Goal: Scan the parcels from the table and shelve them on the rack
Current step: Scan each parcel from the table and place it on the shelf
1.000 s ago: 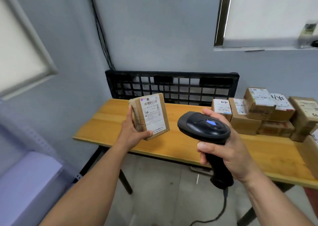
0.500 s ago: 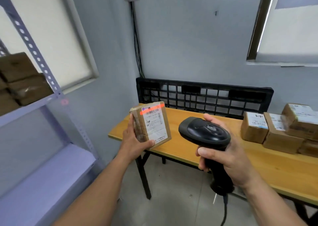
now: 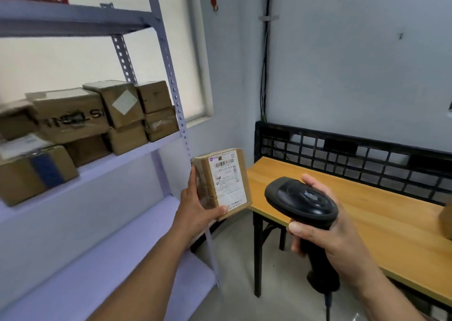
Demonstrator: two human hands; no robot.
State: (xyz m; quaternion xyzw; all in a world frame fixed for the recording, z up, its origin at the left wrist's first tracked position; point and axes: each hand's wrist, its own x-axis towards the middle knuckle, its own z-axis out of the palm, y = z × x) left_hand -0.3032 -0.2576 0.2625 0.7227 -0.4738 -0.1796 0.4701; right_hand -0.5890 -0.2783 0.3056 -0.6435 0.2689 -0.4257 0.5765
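Just off the surface's [image 3: 367, 213] left corner, toward the rack [image 3: 168, 59]: grips parcel [image 3: 227, 181] in left hand [image 3: 195, 210], thumb over the label's lower edge, fingers wrapped behind. Holds it in the air, touching neither surface nor shelf, long axis upright with a slight tilt, label facing the camera. Clasps scanner [image 3: 300, 201] by the handle in right hand [image 3: 335, 237], head pointing left toward the parcel, near but apart; shows no beam on the barcode. Looks like the shelving step, judging by the view turned to the rack. Has the rack to the parcel's left, on the left hand's side, so nearer that hand than the right. Finds the middle shelf stacked with boxes [image 3: 73, 118] almost to its right end. Has the lower shelf [image 3: 110, 259] just below and left of the left hand, probably the easier spot. Calls for a short leftward carry.
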